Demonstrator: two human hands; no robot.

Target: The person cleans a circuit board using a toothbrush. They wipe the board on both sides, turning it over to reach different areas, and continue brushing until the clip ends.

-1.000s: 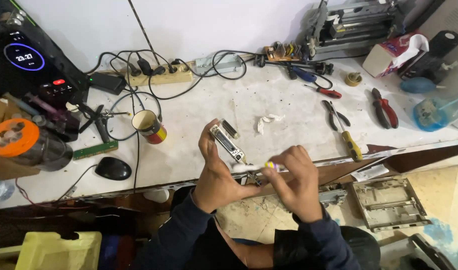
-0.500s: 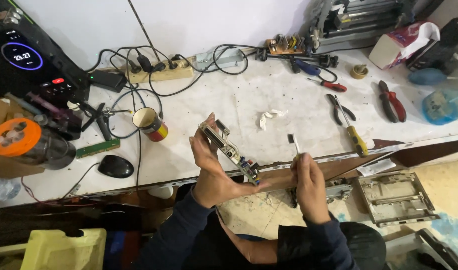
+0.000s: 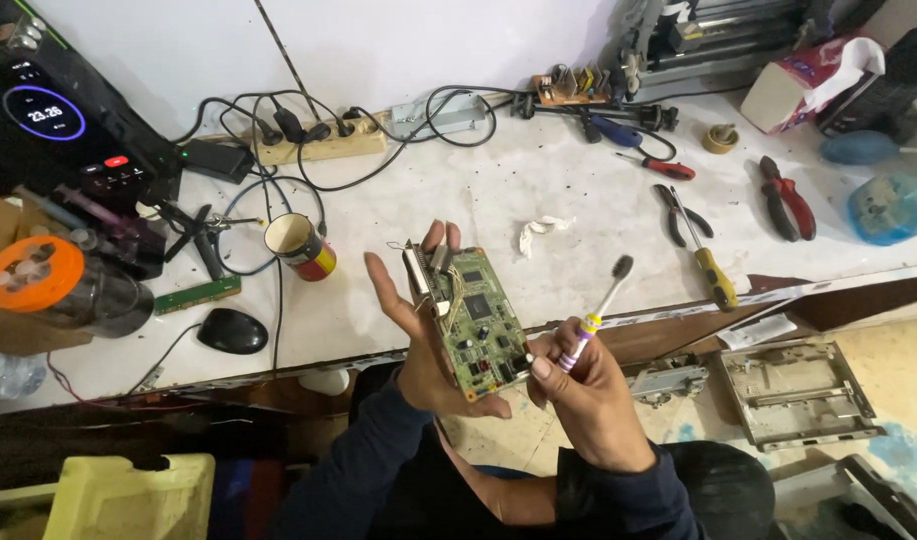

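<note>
I hold the green circuit board up in front of my chest, over the near edge of the white workbench. My left hand cradles it from behind, palm under the board and fingers spread around its upper end, thumb free beside it. My right hand is closed around the handle of a toothbrush, bristles pointing up and away from the board, and my right thumb touches the board's lower corner.

The grip on the board looks loose to me: it rests on an open palm rather than being pinched, so a firm stroke of the brush could tip it off toward the floor. Pressing hard with the bristles could also bend the thin wire sticking out at the top or catch on the small parts. My bare fingers lie right on the board, which I judge risky for the chips. The cup and the tangle of cables sit well apart to my left, so a spill seems unlikely unless my elbow swings wide.
</note>
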